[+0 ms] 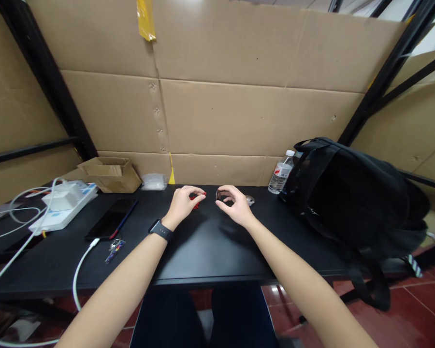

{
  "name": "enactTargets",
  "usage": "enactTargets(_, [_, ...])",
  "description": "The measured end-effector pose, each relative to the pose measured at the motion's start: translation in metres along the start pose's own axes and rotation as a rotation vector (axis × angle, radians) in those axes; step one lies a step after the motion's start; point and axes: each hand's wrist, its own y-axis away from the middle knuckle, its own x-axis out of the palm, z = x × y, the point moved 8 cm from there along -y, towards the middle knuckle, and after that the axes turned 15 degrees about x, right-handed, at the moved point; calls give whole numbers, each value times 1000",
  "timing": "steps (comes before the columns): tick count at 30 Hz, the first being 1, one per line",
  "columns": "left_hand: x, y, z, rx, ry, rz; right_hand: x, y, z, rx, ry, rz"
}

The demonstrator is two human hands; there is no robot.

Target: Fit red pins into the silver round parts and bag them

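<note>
My left hand [181,203], with a dark watch on its wrist, is closed in a pinch above the black table. Small red material [196,202] shows at its fingertips and behind them; its kind is too small to make out. Across a short gap, my right hand [236,205] curls its thumb and fingers around the edge of a small, thin, dark shiny piece [218,195], partly covered by the fingers. Just beyond the right hand lies a small round shiny object [250,199], partly hidden by that hand.
On the left are a phone [112,220] with a white cable, a keyring [115,250], a white power strip [63,205], an open cardboard box [112,175] and a clear plastic packet [154,181]. A water bottle [281,173] and black backpack [358,198] stand right. Cardboard walls the back.
</note>
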Motion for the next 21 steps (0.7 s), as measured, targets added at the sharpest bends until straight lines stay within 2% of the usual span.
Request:
enactTargets(7, [13, -3, -15, 83, 27, 69, 10, 6, 9, 13, -67, 15])
enactTargets(13, [11, -2, -26, 109, -151, 0, 16, 10, 13, 17, -81, 39])
enactTargets(21, [5, -2, -33, 124, -195, -33, 15, 9, 11, 69, -106, 38])
